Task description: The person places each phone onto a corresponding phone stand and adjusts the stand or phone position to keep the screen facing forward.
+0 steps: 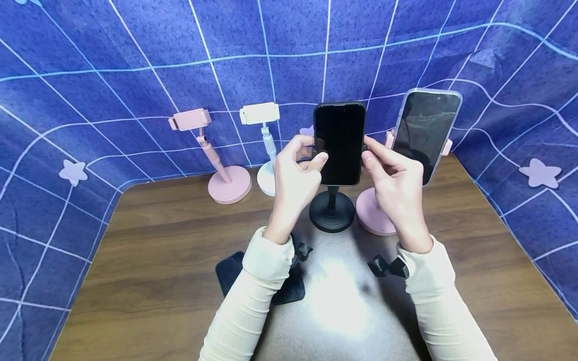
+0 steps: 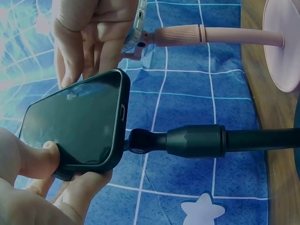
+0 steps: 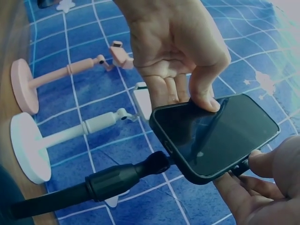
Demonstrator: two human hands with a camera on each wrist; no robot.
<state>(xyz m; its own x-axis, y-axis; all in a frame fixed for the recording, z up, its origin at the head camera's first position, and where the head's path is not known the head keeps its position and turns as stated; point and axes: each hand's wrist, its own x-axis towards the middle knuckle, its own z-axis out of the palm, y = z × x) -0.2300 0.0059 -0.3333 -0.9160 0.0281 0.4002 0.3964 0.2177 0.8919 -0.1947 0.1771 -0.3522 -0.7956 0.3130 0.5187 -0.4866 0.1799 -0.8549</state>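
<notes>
A black smartphone (image 1: 339, 145) stands upright at the head of a black phone stand (image 1: 331, 213), its dark screen facing me. My left hand (image 1: 298, 170) holds its left edge, thumb on the screen and the other fingers behind, as the left wrist view shows with the thumb (image 2: 49, 157). At the opposite edge, my right hand (image 1: 397, 188) pinches the stand's black clamp end (image 3: 241, 168) between thumb and fingers, close against the phone. The rest of the clamp is hidden behind the phone.
Right of it, a pink stand (image 1: 375, 215) carries another phone (image 1: 428, 130) in a clear case. A pink stand (image 1: 229, 185) and a white stand (image 1: 266, 179) with bare clamps are on the left. A dark phone (image 1: 289, 291) lies partly under my left sleeve on the wooden table (image 1: 149, 260).
</notes>
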